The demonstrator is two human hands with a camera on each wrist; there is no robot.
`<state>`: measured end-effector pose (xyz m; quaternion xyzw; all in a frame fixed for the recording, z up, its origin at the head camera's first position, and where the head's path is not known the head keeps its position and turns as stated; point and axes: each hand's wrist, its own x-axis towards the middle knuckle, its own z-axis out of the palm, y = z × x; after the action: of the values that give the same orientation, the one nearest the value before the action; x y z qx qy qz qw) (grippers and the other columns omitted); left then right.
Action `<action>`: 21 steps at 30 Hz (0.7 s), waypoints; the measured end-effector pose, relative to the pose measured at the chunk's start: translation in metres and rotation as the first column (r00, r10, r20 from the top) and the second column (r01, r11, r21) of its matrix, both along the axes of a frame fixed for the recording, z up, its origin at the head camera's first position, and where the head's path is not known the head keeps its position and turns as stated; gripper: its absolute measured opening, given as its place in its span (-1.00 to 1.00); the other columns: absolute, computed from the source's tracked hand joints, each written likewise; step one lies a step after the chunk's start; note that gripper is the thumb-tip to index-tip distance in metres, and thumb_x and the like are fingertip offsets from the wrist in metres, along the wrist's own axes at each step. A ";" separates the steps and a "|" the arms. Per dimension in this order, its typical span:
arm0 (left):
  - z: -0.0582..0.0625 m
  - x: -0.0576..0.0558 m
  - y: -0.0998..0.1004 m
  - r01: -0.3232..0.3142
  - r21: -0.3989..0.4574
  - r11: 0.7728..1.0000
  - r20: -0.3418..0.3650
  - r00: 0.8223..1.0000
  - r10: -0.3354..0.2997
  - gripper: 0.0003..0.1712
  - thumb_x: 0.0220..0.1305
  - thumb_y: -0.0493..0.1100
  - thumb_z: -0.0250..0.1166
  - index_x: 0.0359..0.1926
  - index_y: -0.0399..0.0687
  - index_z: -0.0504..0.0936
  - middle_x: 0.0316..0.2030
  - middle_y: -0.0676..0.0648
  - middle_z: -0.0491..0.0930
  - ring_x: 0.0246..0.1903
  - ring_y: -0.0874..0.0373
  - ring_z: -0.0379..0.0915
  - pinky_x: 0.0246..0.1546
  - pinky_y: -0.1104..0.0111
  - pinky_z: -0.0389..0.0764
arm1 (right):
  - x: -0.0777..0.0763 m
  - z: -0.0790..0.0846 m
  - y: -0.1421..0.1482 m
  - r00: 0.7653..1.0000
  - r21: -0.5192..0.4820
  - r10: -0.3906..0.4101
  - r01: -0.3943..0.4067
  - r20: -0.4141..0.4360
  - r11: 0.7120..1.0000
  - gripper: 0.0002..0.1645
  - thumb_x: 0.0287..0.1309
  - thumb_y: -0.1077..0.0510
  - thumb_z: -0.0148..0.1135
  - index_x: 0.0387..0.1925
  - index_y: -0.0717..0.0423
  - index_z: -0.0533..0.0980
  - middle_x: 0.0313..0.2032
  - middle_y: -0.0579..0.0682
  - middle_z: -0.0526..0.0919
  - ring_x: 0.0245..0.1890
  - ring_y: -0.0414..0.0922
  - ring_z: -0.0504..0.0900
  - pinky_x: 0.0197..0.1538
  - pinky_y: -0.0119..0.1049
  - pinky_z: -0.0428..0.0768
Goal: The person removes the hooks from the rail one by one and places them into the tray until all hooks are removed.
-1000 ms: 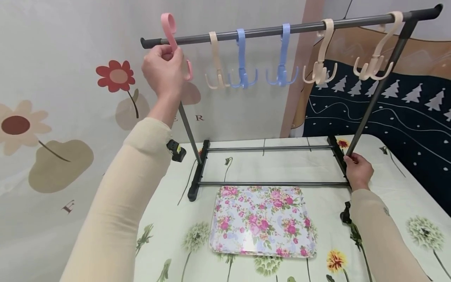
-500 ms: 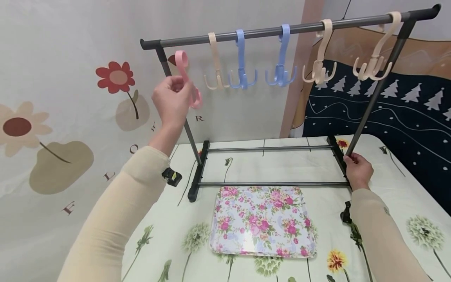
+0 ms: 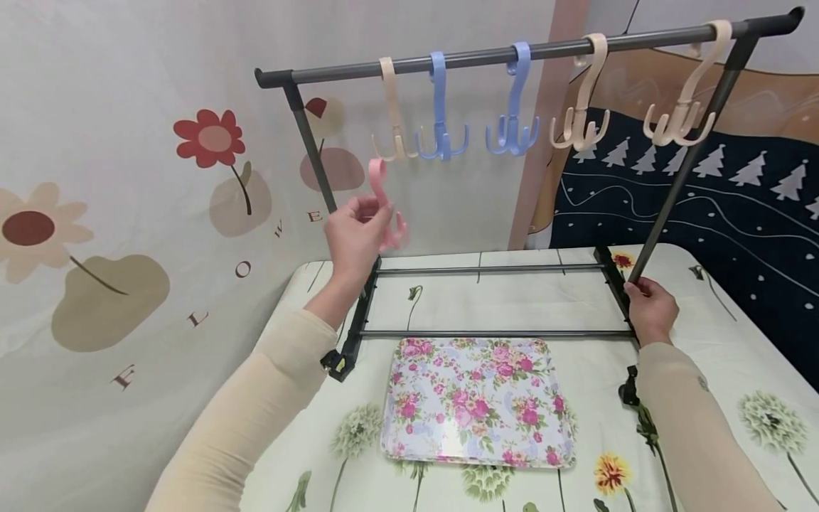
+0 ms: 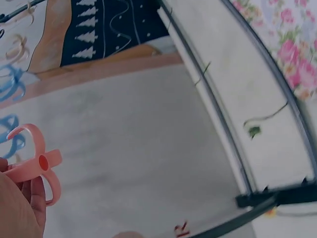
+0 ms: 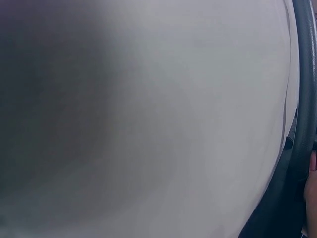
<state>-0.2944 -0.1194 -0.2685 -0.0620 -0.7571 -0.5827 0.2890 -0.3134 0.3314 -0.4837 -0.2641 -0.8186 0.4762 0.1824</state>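
My left hand [image 3: 357, 238] pinches a pink multi-prong hanging hook [image 3: 379, 186] by its stem, below the rack's top bar and off it. In the left wrist view the pink hook's [image 4: 43, 162] curved prongs point away from the fingers. My right hand [image 3: 651, 309] grips the grey right post [image 3: 665, 185] of the rack low down, near its black foot. Along the top bar [image 3: 473, 58] hang beige hooks [image 3: 579, 107] and two blue hooks [image 3: 439, 107], spaced apart. At the edge of the right wrist view only a bit of the right hand [image 5: 311, 198] shows beside the post.
A flower-printed tray [image 3: 476, 402] lies on the table in front of the rack's lower rails [image 3: 495, 333]. The left post [image 3: 310, 135] rises just behind the left hand. A printed curtain [image 3: 435, 206] hangs behind the table.
The pink hook has come off the left end of the top bar. My left hand has carried it down and to the right. The right hand stays on the post.
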 end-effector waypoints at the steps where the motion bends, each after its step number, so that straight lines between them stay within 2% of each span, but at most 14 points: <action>1: -0.005 0.001 0.002 0.011 -0.003 1.000 0.000 1.000 -0.011 -0.79 0.21 -0.17 0.43 -0.19 -0.22 0.71 -0.30 -0.09 0.72 -0.35 0.15 0.63 -0.34 0.43 0.62 | 0.000 0.000 0.000 1.000 0.001 -0.001 0.001 -0.002 1.000 -0.46 0.47 -0.05 0.01 0.26 0.21 0.48 0.14 0.19 0.57 -0.05 -0.01 0.47 -0.21 -0.38 0.37; 8: -0.039 0.006 0.019 0.085 0.009 0.996 0.065 0.994 -0.086 -0.81 0.24 -0.16 0.42 -0.21 -0.18 0.69 -0.32 -0.06 0.71 -0.35 0.15 0.63 -0.42 0.38 0.65 | -0.001 0.000 -0.001 1.000 -0.011 -0.010 0.010 0.004 1.000 -0.46 0.47 -0.06 0.01 0.26 0.20 0.48 0.15 0.18 0.56 -0.05 -0.01 0.47 -0.20 -0.38 0.38; 12: -0.055 0.011 0.031 0.126 0.027 0.992 0.106 0.986 -0.129 -0.83 0.24 -0.16 0.42 -0.22 -0.16 0.70 -0.32 -0.04 0.71 -0.33 0.13 0.64 -0.39 0.35 0.67 | -0.003 -0.002 0.001 1.000 -0.017 -0.006 0.006 0.015 1.000 -0.44 0.47 -0.09 0.00 0.27 0.18 0.48 0.16 0.17 0.56 -0.04 0.00 0.47 -0.18 -0.35 0.39; 21: -0.092 0.019 0.061 0.174 0.054 0.983 0.154 0.971 -0.180 -0.87 0.23 -0.20 0.42 -0.24 -0.17 0.70 -0.32 -0.03 0.72 -0.32 0.11 0.66 -0.34 0.34 0.68 | -0.004 -0.003 0.001 1.000 -0.022 -0.014 0.014 0.020 1.000 -0.44 0.47 -0.09 0.00 0.28 0.17 0.47 0.16 0.17 0.55 0.00 0.02 0.47 -0.12 -0.27 0.43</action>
<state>-0.2751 -0.0585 -0.3600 -0.0770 -0.7572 -0.6243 0.1760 -0.3177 0.3325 -0.4862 -0.2763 -0.8133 0.4812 0.1748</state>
